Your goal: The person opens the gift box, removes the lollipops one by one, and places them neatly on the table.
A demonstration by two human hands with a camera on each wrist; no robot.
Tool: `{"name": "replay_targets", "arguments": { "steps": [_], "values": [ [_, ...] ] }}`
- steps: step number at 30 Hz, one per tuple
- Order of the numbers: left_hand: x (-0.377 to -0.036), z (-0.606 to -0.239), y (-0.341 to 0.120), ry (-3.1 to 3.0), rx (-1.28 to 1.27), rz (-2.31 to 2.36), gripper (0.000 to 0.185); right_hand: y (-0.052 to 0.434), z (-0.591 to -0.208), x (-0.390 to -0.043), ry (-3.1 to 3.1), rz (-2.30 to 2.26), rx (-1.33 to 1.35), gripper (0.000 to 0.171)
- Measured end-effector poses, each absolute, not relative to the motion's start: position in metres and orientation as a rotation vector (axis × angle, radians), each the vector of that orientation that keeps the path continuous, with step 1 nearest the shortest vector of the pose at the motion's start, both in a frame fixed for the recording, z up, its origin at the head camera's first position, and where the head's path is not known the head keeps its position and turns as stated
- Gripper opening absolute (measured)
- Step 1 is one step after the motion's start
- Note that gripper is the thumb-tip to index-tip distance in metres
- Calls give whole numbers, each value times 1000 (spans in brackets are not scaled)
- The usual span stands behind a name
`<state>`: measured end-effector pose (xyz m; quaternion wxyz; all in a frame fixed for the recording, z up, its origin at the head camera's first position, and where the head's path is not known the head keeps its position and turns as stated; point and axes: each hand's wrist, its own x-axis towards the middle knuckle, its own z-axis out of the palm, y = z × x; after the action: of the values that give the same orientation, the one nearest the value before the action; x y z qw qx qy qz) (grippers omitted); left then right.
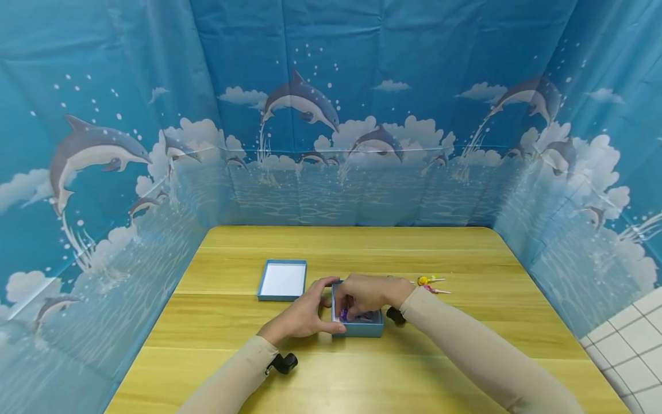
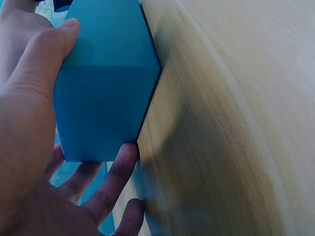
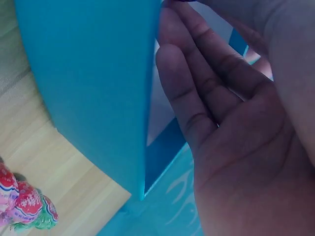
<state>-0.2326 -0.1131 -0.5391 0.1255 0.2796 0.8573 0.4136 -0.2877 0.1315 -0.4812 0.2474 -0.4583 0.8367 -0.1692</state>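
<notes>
On the wooden worktop (image 1: 465, 356), a small blue box (image 1: 362, 329) sits near the middle, open at the top. The left hand (image 1: 305, 313) holds it from its left side: the thumb lies against the near corner and the index finger curls over the far rim, so this grip is closed round the box. The left wrist view shows the same hold, with the thumb on one blue wall and the other fingers spread beneath the box's edge.

The right hand (image 1: 368, 294) reaches down into the box from above, fingers bent inward over a purple-wrapped item (image 1: 345, 314) lying inside. Whether this grip has closed on the item I cannot tell; in the right wrist view the fingers lie fairly straight along the box's inner wall.

The box lid (image 1: 282, 280) lies upturned just to the left, behind the left hand, apart from the box. A few lollipops (image 1: 428, 283) rest on the worktop near the right wrist.
</notes>
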Motion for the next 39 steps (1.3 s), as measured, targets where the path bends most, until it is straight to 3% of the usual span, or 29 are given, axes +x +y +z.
{"name": "replay_targets", "arguments": {
  "steps": [21, 39],
  "values": [
    [-232, -542, -111, 2463, 776, 1241, 115, 169, -463, -277, 2419, -822, -1248, 23],
    [-232, -541, -110, 2498, 782, 1203, 115, 192, -460, -270, 2546, -826, -1276, 22]
  ]
}}
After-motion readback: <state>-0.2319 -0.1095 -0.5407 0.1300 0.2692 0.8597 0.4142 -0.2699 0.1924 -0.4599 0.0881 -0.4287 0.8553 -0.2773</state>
